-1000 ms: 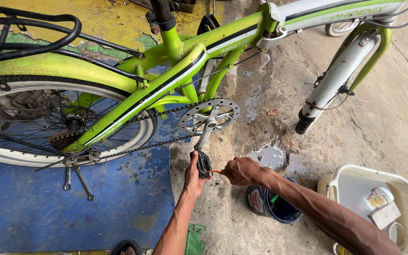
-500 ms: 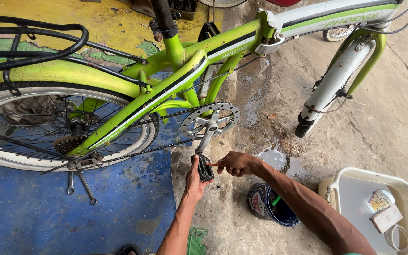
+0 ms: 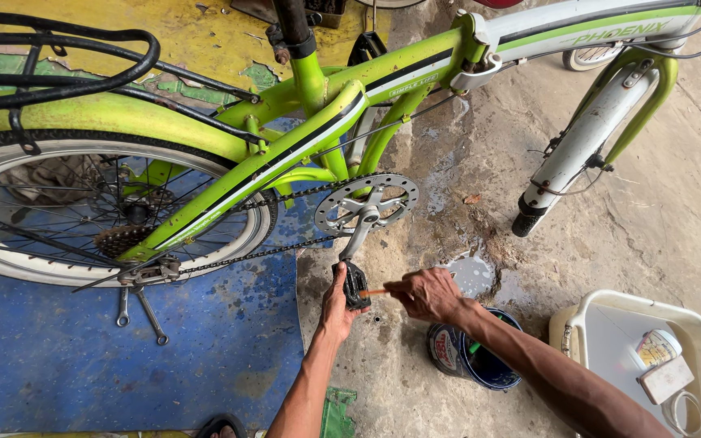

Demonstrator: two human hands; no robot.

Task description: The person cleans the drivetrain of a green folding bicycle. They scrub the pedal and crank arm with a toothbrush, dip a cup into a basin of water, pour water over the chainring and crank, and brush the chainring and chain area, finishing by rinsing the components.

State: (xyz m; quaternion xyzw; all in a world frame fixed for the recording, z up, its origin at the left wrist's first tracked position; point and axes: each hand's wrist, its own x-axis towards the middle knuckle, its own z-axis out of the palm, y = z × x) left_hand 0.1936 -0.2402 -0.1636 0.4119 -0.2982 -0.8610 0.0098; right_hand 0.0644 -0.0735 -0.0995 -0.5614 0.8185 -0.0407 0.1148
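Observation:
A lime-green bicycle stands over the concrete floor, its silver chainring and crank arm pointing down to a black pedal. My left hand grips that pedal from the left side. My right hand pinches a thin orange-tipped tool, whose tip touches the pedal's right face. The chain runs back to the rear sprocket.
A blue can sits on the floor under my right forearm. A white plastic basin with small items is at the lower right. Two wrenches lie on the blue mat below the white-walled rear wheel. A wet patch lies beyond the pedal.
The view has shifted slightly lower and closer. My right hand has edged toward the pedal with the tool; my left hand stays on the pedal.

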